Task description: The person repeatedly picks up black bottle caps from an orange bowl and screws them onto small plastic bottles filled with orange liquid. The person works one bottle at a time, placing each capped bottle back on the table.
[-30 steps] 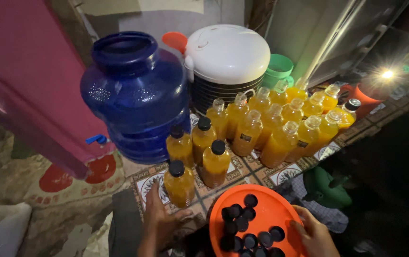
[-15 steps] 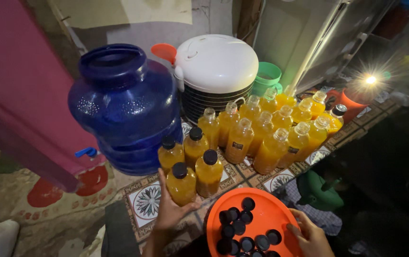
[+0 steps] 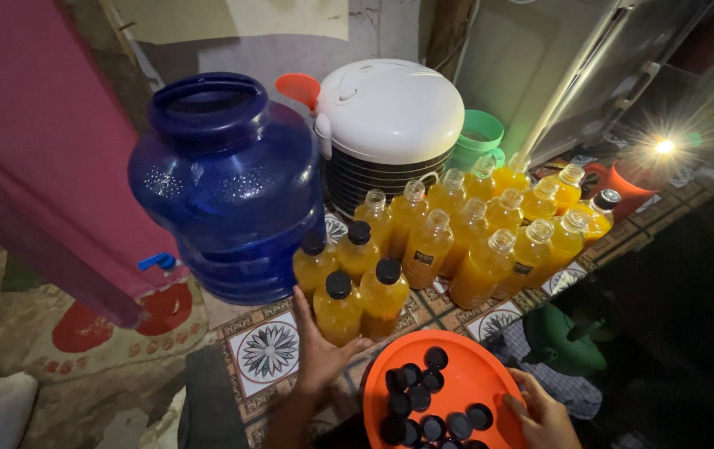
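- Large blue water jug [image 3: 228,187], open-mouthed, placed left of centre on the patterned tile floor [image 3: 267,351].
- White-lidded cooker [image 3: 390,125], set far behind.
- Green bucket [image 3: 478,140], seen to its right.
- Pink panel [image 3: 33,141], stood at far left.
- Lit lamp [image 3: 663,148], glaring far right.

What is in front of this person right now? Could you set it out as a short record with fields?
Left hand: open, cupped against the base of a capped bottle of orange liquid
Right hand: gripping the rim of the orange tray
Tray contents: loose black caps
Capped bottles: four, black tops, nearest the left hand
Uncapped bottles: a larger cluster behind, same orange liquid
Blue water jug: left of the bottles, open neck
White round appliance: behind the bottles
Floor: patterned tiles
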